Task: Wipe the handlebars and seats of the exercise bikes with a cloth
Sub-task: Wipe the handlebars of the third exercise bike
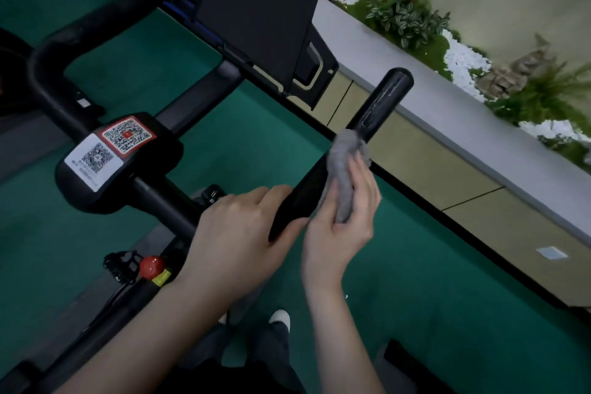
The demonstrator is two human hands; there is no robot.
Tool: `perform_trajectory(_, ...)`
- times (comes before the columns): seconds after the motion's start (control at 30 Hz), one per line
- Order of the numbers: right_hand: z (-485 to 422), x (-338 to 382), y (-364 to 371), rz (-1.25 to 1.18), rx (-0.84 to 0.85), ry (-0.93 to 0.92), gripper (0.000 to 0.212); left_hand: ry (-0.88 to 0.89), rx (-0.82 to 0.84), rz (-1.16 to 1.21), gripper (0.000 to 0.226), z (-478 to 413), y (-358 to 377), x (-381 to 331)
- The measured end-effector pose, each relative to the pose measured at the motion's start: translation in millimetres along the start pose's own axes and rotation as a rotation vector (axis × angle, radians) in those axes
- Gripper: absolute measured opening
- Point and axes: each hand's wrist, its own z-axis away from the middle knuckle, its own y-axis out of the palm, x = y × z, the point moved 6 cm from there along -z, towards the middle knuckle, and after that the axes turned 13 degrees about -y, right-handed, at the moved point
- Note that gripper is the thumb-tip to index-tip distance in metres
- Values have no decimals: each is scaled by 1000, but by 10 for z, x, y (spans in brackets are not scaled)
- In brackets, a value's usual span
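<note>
Against the handlebar [380, 102], right hand [342, 221], its grip around grey cloth [343, 166].

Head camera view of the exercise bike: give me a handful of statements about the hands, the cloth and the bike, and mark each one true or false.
1. The right hand holds a grey cloth against the handlebar. True.
2. The left hand hangs free, away from the bike. False: it grips the same handlebar, lower down than the cloth.
3. Two QR-code stickers sit on the black centre piece between the bars. True.
4. The cloth covers the very tip of the handlebar. False: the tip is bare, and the cloth sits partway along the bar.
5. The red knob is mounted on top of the handlebar. False: it sits on the frame below the bars.
</note>
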Motion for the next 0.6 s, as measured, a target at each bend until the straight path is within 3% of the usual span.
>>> perform_trajectory(0.1, -217, 44, 61, 108, 365, -327, 28, -25, -21, 3, 47, 21, 13, 18)
perform_trajectory(0.23, -594, 83, 201, 204, 947, -580, 33, -28, -35, -33, 45, 45, 30, 37)
perform_trajectory(0.4, -636, 258, 614, 209, 1573, -538, 31, -35, -42, -32, 47, 40, 44, 42)
perform_trajectory(0.5, -590, 242, 717, 225, 1765, -473, 30, -31, -60, -21, 49, 38, 42, 63)
perform_trajectory(0.6, -779, 142, 747, 352, 1760, -500, 30, -30, -76, -29, 47, 25, 46, 72)
